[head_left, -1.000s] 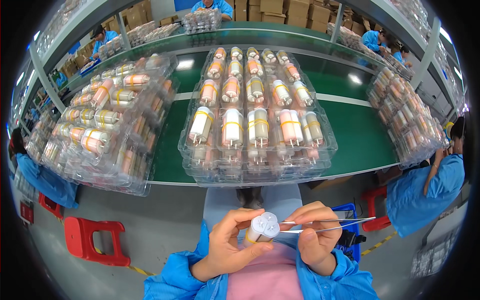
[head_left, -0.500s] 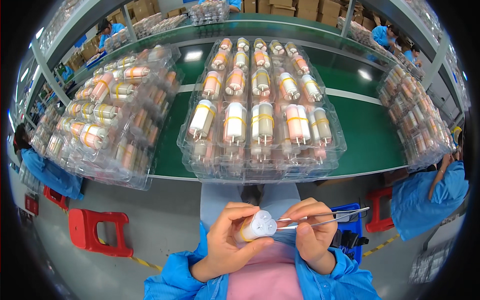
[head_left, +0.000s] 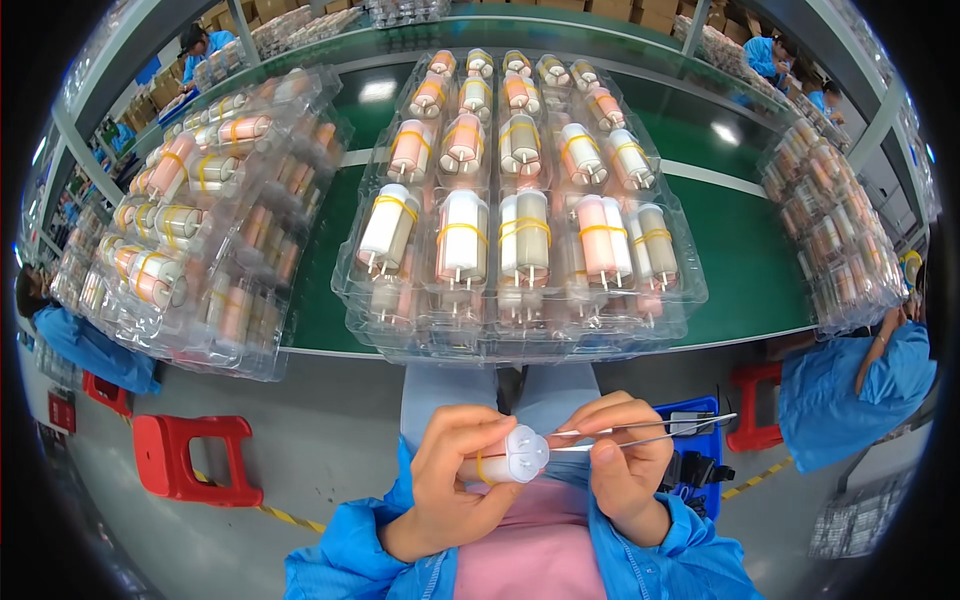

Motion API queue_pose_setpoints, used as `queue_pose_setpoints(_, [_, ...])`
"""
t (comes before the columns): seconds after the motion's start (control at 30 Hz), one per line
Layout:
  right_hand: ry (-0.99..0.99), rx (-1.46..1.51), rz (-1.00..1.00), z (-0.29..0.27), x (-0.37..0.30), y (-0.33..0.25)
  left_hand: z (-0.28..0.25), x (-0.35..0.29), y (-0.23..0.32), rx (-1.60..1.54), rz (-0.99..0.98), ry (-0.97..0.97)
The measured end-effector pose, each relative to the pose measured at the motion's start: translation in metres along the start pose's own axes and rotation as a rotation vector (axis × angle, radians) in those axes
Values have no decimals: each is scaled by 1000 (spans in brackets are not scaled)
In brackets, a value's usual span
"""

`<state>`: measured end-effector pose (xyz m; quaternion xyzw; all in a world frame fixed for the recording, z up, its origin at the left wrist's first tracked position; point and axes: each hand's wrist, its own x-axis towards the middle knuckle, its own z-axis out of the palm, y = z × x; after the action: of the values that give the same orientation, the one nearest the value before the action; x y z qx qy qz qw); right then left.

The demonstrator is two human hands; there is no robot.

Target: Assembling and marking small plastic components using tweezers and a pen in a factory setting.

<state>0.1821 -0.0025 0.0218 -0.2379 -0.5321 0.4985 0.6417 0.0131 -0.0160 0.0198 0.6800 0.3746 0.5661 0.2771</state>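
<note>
Wrapped around a short bundle of tubes [head_left: 488, 469] with a yellow band is my left hand [head_left: 448, 472], its fingers closed. A translucent white three-lobed end cap [head_left: 526, 455] on the bundle faces right. My right hand [head_left: 630, 470] pinches long metal tweezers [head_left: 690, 424] between thumb and fingers. Their joined end points right and the two prongs reach left, close to the cap. Whether the tips touch the cap, I cannot tell. Both hands are in front of my body, below the table edge.
Stacked clear plastic trays [head_left: 480, 345] of similar banded tube bundles stand ahead on the green table [head_left: 725, 245]. More stacks rise at left [head_left: 265, 335] and right [head_left: 835, 240]. A blue bin [head_left: 712, 478] with black parts is beside my right hand; a red stool [head_left: 165, 460] stands left. Co-workers sit around.
The bundle in my left hand has tilted a little, its cap turning more to the right. My right hand keeps its hold on the tweezers. The view has shifted slightly.
</note>
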Motion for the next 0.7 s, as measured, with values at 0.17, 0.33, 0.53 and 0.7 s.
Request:
queue_pose_setpoints(0.17, [8, -108, -93, -3, 10, -3, 2, -1, -8, -121, -59, -53])
queue_pose_setpoints(0.33, [-64, -269, -77, -5, 19, -6, 4, 1, -14, -198, -102, -73])
queue_pose_setpoints(0.53, [-184, -349, -160, -10, 31, -1, 6, 2, -24, -282, -142, -106])
queue_pose_setpoints(0.7, [-251, -414, -163, -14, 39, -2, 7, 7, -30, -300, -138, -134])
